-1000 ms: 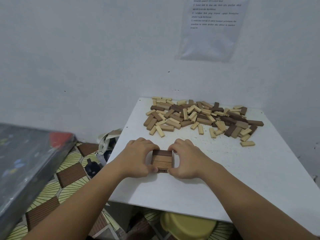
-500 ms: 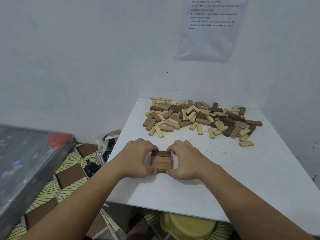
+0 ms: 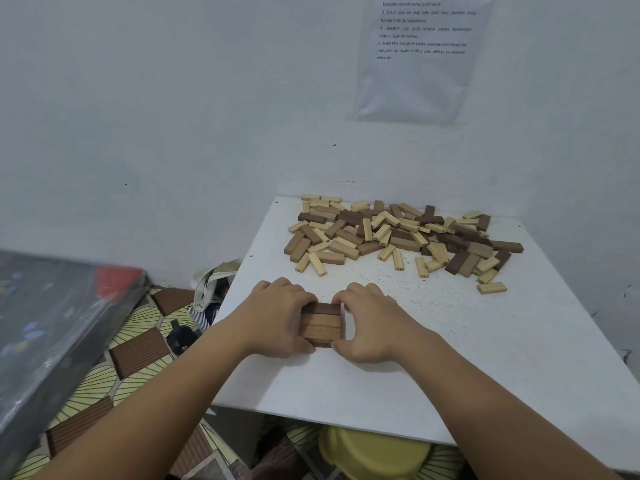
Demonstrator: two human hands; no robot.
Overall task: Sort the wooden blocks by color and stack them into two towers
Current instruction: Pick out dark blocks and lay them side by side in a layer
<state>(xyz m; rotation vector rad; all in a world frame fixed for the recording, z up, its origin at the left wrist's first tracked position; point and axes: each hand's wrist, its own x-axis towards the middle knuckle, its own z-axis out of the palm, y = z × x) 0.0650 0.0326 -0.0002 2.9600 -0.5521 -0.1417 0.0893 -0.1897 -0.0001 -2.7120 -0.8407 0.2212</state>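
Observation:
A low stack of brown blocks (image 3: 320,325) sits near the front of the white table (image 3: 450,358), three blocks side by side on top of another layer. My left hand (image 3: 277,317) grips its left side with curled fingers and thumb. My right hand (image 3: 372,322) curls round its right side, with a small gap showing at the stack's right edge. A loose pile of mixed light and dark wooden blocks (image 3: 398,237) lies spread across the far part of the table, well beyond both hands.
The table stands in a corner of white walls, with a paper sheet (image 3: 420,53) taped up above. A dark plastic-wrapped box (image 3: 45,323) lies at the left. A bag (image 3: 213,289) sits on the patterned floor, and a yellow tub (image 3: 377,455) under the table.
Both hands stay round the brown stack. The right hand has eased slightly away from its right side, opening a small gap.

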